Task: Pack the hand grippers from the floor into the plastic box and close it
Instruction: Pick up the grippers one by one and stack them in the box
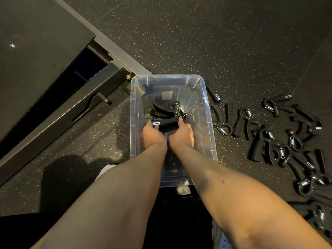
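Note:
A clear plastic box (206, 97) stands open on the dark speckled floor, straight ahead of me. Both my hands reach down inside it. My left hand (152, 135) and my right hand (182, 134) together grip a black hand gripper (167, 123) by its handle, low in the box. Another black hand gripper (175, 109) with a metal spring lies in the box just beyond it. Several more black hand grippers (276, 142) lie scattered on the floor to the right of the box. No lid is in view.
A dark metal gym frame with a pin (104, 99) runs diagonally at the left, touching the box's far left corner. A black padded platform (36, 42) fills the upper left. My shoe (106, 169) shows beside the box's near left.

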